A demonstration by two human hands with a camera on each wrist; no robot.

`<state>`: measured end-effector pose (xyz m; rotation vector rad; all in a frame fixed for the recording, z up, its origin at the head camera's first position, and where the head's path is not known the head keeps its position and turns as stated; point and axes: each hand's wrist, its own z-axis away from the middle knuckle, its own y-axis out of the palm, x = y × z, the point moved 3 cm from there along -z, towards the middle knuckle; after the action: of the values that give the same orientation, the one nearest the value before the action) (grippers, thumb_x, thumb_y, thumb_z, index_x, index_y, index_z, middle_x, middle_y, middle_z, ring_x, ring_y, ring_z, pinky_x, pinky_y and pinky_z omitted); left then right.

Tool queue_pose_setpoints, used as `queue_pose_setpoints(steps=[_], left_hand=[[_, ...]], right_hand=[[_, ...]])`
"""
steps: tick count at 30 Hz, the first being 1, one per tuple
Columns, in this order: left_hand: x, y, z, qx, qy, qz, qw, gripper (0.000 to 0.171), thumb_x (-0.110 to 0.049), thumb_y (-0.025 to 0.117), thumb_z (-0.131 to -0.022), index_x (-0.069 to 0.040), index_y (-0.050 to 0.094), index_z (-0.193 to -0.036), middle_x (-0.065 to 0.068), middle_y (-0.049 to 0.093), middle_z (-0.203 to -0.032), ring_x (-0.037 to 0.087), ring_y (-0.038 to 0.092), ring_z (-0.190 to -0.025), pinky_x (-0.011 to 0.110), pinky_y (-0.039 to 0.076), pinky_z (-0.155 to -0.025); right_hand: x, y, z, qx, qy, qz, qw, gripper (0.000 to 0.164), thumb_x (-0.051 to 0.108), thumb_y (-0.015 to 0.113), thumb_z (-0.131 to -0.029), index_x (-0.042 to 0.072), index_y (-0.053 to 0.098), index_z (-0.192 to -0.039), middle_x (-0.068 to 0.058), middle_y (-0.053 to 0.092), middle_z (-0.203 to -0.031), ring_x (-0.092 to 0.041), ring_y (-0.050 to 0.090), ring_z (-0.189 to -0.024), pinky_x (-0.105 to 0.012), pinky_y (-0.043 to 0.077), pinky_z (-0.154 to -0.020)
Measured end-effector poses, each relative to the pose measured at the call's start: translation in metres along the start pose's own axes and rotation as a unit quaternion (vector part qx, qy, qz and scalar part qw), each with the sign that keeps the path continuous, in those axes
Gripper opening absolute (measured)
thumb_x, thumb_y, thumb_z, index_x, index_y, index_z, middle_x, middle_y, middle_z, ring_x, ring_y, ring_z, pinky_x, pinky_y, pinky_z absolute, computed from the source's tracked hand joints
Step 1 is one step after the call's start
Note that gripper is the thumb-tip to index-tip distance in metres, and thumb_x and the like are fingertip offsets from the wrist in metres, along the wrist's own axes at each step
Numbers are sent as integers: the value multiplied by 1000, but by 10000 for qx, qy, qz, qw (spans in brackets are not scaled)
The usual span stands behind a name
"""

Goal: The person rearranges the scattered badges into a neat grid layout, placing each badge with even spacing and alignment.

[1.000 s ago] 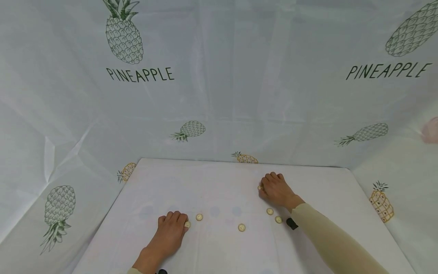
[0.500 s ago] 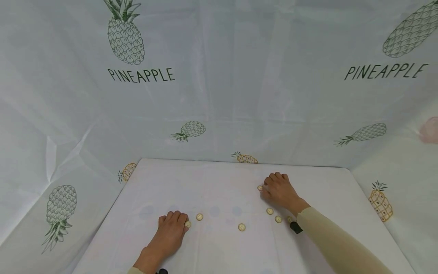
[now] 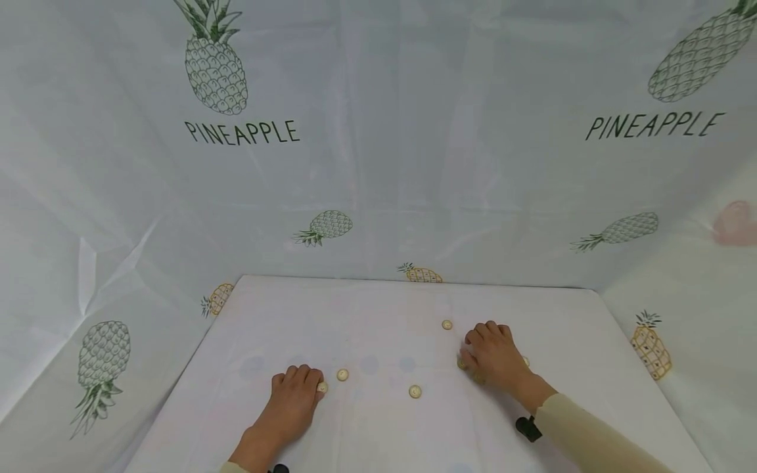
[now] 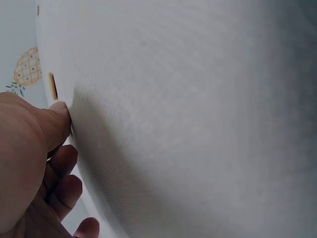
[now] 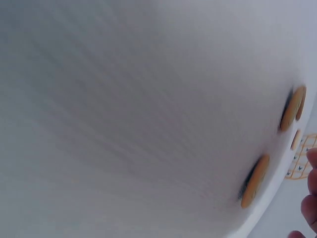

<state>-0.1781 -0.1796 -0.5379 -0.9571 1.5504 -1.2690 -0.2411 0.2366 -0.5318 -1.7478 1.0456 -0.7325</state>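
My left hand (image 3: 292, 401) rests low on the table with curled fingers, its thumb and forefinger pinching a pale wooden disc (image 3: 322, 387) marked with a ring. Another such disc (image 3: 342, 374) lies just beyond it; the left wrist view shows a disc (image 4: 53, 86) edge-on past the thumb. My right hand (image 3: 493, 358) hovers loosely bent over two discs, one disc (image 3: 461, 362) by its fingertips, a second disc (image 3: 478, 377) partly covered under the palm. In the right wrist view, fingers (image 5: 311, 208) appear at the edge, apart from a tilted-looking disc (image 5: 255, 181).
A single disc (image 3: 447, 324) lies farther back, and one more disc (image 3: 415, 391) sits between the hands. Beyond the right wrist a disc (image 3: 526, 360) peeks out. The white table (image 3: 378, 315) ends at a pineapple-printed curtain (image 3: 378, 164) behind and at both sides.
My right hand has let go of the back disc, leaving it on the table, and moved right and nearer, over the two discs. My left hand has stayed put.
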Motion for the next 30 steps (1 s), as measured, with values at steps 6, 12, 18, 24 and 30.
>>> queue_pose_setpoints(steps=[6, 12, 18, 24, 30], left_hand=[[1, 0, 1, -42, 10, -51, 10000, 19, -25, 76, -98, -17, 62, -106, -3, 59, -101, 18, 49, -95, 52, 43, -90], [2, 1, 1, -54, 2, -153, 9999, 20, -26, 77, -97, -16, 62, -107, -2, 59, -101, 18, 49, -95, 52, 44, -89], [1, -1, 0, -71, 3, -179, 9998, 21, -25, 78, -97, -16, 62, -106, -1, 60, -101, 19, 50, -95, 52, 44, -89], [0, -1, 0, -116, 20, -195, 9997, 21, -26, 78, -96, -16, 62, -106, -1, 60, -102, 19, 50, -95, 52, 44, -88], [-1, -1, 0, -91, 22, -149, 9998, 20, -25, 77, -97, -16, 62, -105, -1, 60, -102, 19, 51, -96, 52, 44, -88]], right_hand=[[10, -1, 9, 185, 92, 97, 9997, 22, 29, 74, -96, 8, 67, -97, -3, 62, -95, -27, 55, -96, -54, 44, -91], [15, 1, 14, 422, 47, 382, 9984, 29, 36, 75, -96, 10, 64, -93, -2, 59, -93, -26, 54, -95, -53, 44, -91], [15, 3, 15, 469, -12, 486, 9977, 32, 39, 75, -96, 13, 59, -87, 0, 54, -88, -25, 52, -92, -52, 44, -91], [14, 5, 16, 573, 33, 505, 9971, 31, 39, 75, -97, 14, 58, -86, 2, 52, -85, -23, 50, -90, -52, 45, -92], [18, 4, 17, 317, -219, 193, 9991, 20, 28, 78, -96, 14, 64, -91, 3, 55, -89, -20, 49, -90, -49, 46, -90]])
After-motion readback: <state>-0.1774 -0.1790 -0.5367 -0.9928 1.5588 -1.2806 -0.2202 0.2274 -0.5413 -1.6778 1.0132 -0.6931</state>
